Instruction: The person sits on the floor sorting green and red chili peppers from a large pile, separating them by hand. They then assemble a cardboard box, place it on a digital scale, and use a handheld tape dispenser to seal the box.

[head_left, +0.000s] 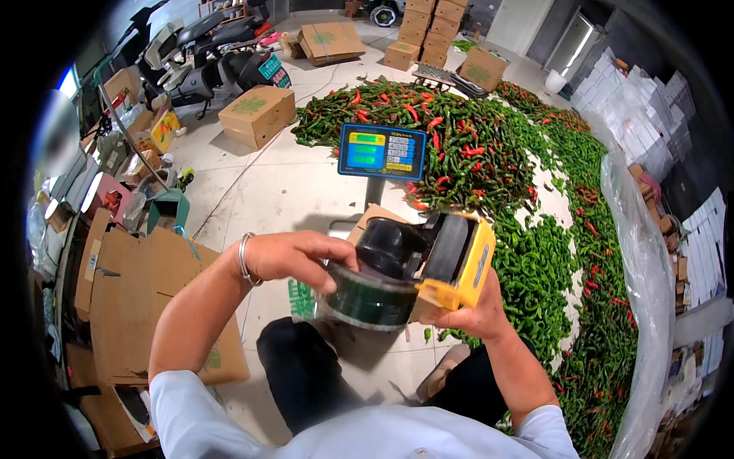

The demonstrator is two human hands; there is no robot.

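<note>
In the head view my left hand (306, 256) has its fingers curled over the rim of a wide roll of dark green tape (367, 306). My right hand (478, 306) grips a yellow and black tape dispenser (470, 260) from below and the right. The roll sits beside the dispenser's black round hub (382, 249); I cannot tell whether it is seated on it. Beneath both, a cardboard piece (365, 218) is partly hidden on a scale, whose blue display (381, 151) stands on a post just beyond my hands.
Heaps of green and red chillies (428, 122) spread ahead and along my right beside clear plastic sheeting (634, 306). Flattened cardboard (138, 314) lies at my left. Farther back are a boxed carton (256, 115), scooters (202, 61), stacked boxes (420, 23) and piled white packs (612, 99).
</note>
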